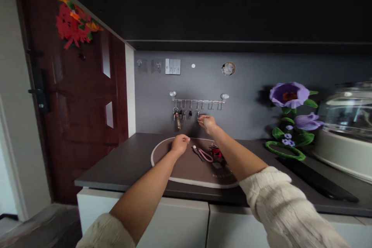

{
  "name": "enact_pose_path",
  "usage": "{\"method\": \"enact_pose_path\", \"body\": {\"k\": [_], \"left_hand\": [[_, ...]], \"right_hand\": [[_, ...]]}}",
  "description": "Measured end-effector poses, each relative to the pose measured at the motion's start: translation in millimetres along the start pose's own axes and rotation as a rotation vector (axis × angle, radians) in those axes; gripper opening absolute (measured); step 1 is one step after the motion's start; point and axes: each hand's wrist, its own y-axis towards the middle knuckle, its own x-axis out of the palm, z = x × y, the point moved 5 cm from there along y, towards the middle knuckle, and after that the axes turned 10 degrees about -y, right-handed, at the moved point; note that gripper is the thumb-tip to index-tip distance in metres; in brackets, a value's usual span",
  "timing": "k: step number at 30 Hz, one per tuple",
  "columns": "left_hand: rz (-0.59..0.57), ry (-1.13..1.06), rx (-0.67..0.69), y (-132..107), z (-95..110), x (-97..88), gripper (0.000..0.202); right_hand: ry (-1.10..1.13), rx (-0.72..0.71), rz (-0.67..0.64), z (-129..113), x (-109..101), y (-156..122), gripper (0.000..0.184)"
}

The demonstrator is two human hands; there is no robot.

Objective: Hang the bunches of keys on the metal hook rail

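where a flat grey wall panel (250, 118) meets a dark grey countertop (116, 159), a brown rounded mat with a pale border (174, 166) lies. a clear rail with a row of hooks (209, 101) is fixed above it. a pink looped cord (205, 155) rests on the mat. the left hand (180, 144) hovers nearby, fingers curled together; i cannot tell whether they hold anything. the right hand (207, 123) pinches a small silver key on a ring (198, 113), near mid-rail.

We see a home entryway: dark-red panelled door (78, 124) at ten o'clock, slim silvery hook rail (200, 101) with metal keys (184, 114) at twelve
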Motion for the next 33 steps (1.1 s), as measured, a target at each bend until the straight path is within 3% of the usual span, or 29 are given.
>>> {"method": "enact_pose_path", "body": {"k": [5,12,20,29,33], "left_hand": [[-0.023,-0.098,-0.065,-8,4,-2.9,0.004],[-0.087,-0.046,-0.076,-15,8,-2.2,0.004],[-0.264,0.107,0.074,-14,7,8.6,0.012],[-0.289,0.358,0.194,-7,7,12.5,0.018],[-0.269,0.344,0.185,-8,11,12.1,0.016]], "right_hand": [[-0.016,0.026,-0.053,7,-5,-22,0.012],[-0.169,0.007,-0.110,23,-15,-50,0.012],[-0.718,-0.322,-0.130,32,-29,-61,0.014],[-1.115,-0.434,-0.232,34,-21,-69,0.009],[-1.295,-0.463,-0.292,36,-18,-72,0.018]]}}
